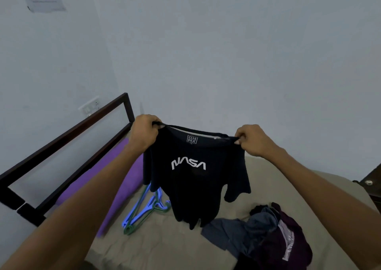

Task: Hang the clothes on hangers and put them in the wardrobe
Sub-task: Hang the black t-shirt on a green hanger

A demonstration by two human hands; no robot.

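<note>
The left hand (144,134) pinches one shoulder seam of a black short-sleeved cotton T-shirt (195,179) with white NASA lettering on the chest, fingers curled tight over the fabric beside the collar, and the right hand (252,140) pinches the other shoulder the same way, so the shirt hangs spread between them in the air above the bed, its hem dangling clear of the beige bedsheet (165,247). The cloth looks light and wholly limp: it sags between the two grips and the sleeves droop, so it will keep no shape of its own and will likely slide off anything that does not catch the shoulders. The shoulder seams, where it is held, seem the right hold for feeding a hanger in through the neck or the hem. Below and to the left of the shirt lie thin blue and green plastic hangers (144,212) in a loose overlapping bunch, next to a purple rolled cover (115,179) along the dark wooden bed frame (68,133). To the right on the sheet sits a crumpled pile of grey and maroon clothes (268,234), not yet hung. No wardrobe is plainly visible.
</note>
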